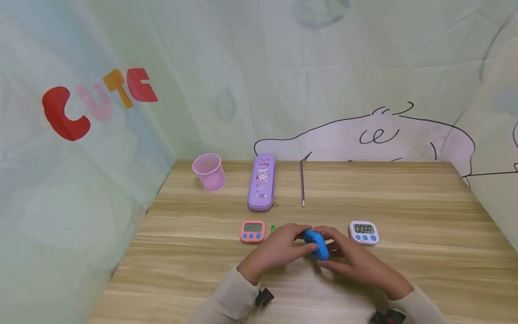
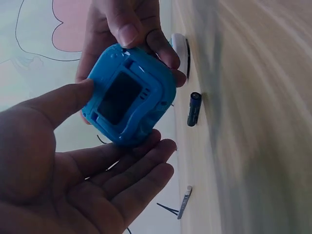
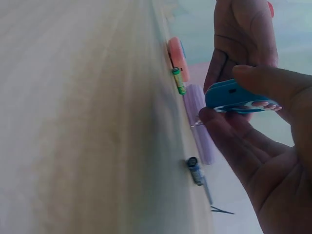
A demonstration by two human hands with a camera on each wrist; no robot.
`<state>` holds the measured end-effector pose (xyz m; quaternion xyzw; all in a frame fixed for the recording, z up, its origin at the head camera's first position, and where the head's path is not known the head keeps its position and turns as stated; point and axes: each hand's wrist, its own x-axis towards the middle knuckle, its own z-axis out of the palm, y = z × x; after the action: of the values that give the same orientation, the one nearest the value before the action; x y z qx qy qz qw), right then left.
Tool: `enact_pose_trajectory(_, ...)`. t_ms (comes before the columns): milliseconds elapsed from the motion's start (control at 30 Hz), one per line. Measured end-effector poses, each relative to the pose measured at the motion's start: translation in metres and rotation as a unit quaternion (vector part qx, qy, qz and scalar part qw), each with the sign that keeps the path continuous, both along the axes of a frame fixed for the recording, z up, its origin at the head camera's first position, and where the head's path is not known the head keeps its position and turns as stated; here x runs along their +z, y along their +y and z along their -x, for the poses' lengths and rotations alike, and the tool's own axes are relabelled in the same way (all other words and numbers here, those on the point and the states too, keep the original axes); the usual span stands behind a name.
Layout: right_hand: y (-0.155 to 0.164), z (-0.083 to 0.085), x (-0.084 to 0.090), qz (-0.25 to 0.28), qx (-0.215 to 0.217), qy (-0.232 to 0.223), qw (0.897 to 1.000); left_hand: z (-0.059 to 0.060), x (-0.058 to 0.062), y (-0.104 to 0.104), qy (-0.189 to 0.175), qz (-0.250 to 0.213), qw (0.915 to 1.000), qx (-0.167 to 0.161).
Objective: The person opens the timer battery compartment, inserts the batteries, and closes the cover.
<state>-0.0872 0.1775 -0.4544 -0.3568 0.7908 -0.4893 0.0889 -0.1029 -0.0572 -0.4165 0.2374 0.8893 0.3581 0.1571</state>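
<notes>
- Head view: near the lower centre of the frame, both hands hold a blue timer [image 1: 317, 243] just above the wooden tabletop [image 1: 404, 207]. The left hand [image 1: 279, 249] and right hand [image 1: 356, 258] each close their grip on it from opposite sides. A pink timer [image 1: 252, 231] lies to the left, a white timer [image 1: 363, 232] to the right; a lilac pencil case [image 1: 262, 182], a pink cup [image 1: 209, 172] and a thin pen [image 1: 301, 183] sit further up.
- Left wrist view: the timer's glossy, rounded plastic back faces the camera, its battery bay [image 2: 119, 97] open and apparently empty, though the recess is dark. A dark battery [image 2: 193, 108] lies loose on the tabletop beside it, so loading seems not yet done.
- Right wrist view: the timer shows edge-on, pinched between thumb and fingers [image 3: 253, 78]; a green battery [image 3: 179, 81] lies beside the pink timer.
</notes>
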Motion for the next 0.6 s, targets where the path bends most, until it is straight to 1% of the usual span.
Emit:
enact_pose_trajectory(67, -0.001, 0.000, -0.004, 0.021, 0.003, -0.020, 1.000, -0.001, -0.002, -0.001, -0.012, -0.008, 0.9999, 0.000)
enact_pose_trajectory(167, -0.002, 0.000, -0.009, 0.050, 0.007, -0.063, 0.997, -0.002, -0.005, -0.003, -0.053, -0.041, 0.9977, 0.004)
enact_pose_trajectory(267, -0.002, 0.000, -0.010, 0.073, 0.014, -0.116, 0.990, -0.002, -0.009, -0.005, -0.092, -0.079, 0.9926, 0.004)
enact_pose_trajectory(333, -0.002, 0.000, -0.010, 0.083, 0.019, -0.143, 0.986, -0.002, -0.011, -0.007, -0.099, -0.090, 0.9911, 0.000)
enact_pose_trajectory(400, -0.002, 0.000, -0.011, 0.089, 0.025, -0.165, 0.982, -0.002, -0.014, -0.009, -0.095, -0.091, 0.9913, -0.002)
enact_pose_trajectory(600, -0.002, -0.002, -0.014, 0.078, 0.024, -0.201, 0.976, -0.004, -0.019, -0.015, -0.098, -0.084, 0.9916, 0.004)
